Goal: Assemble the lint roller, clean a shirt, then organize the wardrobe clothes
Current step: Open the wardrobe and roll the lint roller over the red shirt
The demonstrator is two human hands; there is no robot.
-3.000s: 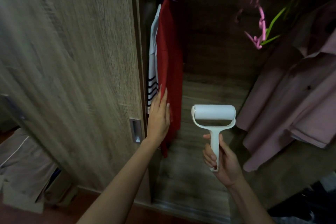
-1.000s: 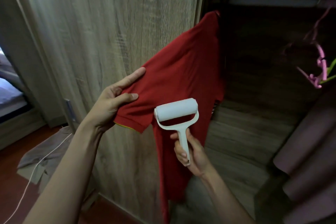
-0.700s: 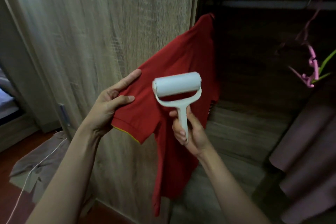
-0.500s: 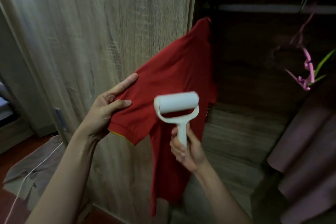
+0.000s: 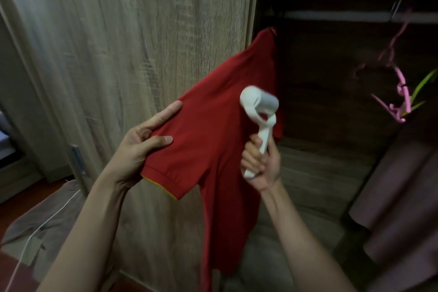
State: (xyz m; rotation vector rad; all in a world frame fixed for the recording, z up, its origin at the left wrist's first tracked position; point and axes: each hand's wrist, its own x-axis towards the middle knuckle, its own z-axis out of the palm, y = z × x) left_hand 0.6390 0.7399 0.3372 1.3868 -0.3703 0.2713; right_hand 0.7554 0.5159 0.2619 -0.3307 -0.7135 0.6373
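Hands are working on a red shirt (image 5: 213,130) hanging beside the wardrobe door (image 5: 142,42). Left hand (image 5: 139,147) is pinching the sleeve between thumb and fingers, pulling it out toward the door. Right hand (image 5: 259,161) is gripping the lint roller (image 5: 259,114) handle, the roller head lying against the shirt's chest.

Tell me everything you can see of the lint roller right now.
The lint roller is white and plastic-looking: a cylindrical roll in a forked yoke narrowing into a straight handle. Assembled and motion-blurred, it tilts roll-uppermost, one end turned toward the camera. The right hand grips the handle's lower part. The roll lies over the red shirt near the shoulder; actual contact cannot be told.
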